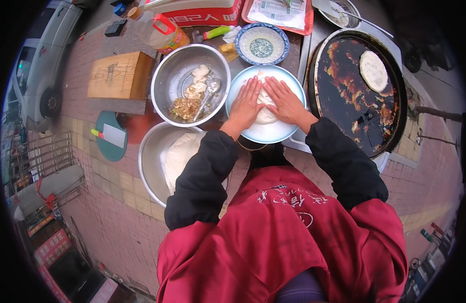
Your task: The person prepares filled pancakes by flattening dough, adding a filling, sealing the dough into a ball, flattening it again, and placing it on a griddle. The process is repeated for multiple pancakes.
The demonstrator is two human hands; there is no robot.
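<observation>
Both my left hand [246,105] and my right hand [284,101] lie flat, palms down, on a pale round of dough [266,113]. Beneath it is a white plate with a light-blue rim [252,137]. The fingertips nearly meet near the far side of the plate, and the palms cover much of the dough. Left of the plate, a steel bowl [161,68] holds chopped filling [187,107], lumps of dough [200,74] and a metal spoon [208,98]. On the right, a flat dough cake [373,71] rests in a large, round, oily pan [343,113].
A bigger steel bowl [147,166] with a mass of dough [183,155] stands lower left, partly behind my sleeve. Beyond the plate is a blue-patterned bowl [262,44]. A wooden box [119,75] and an oil jug [157,32] stand left. A knife [113,135] lies on a green board [108,151].
</observation>
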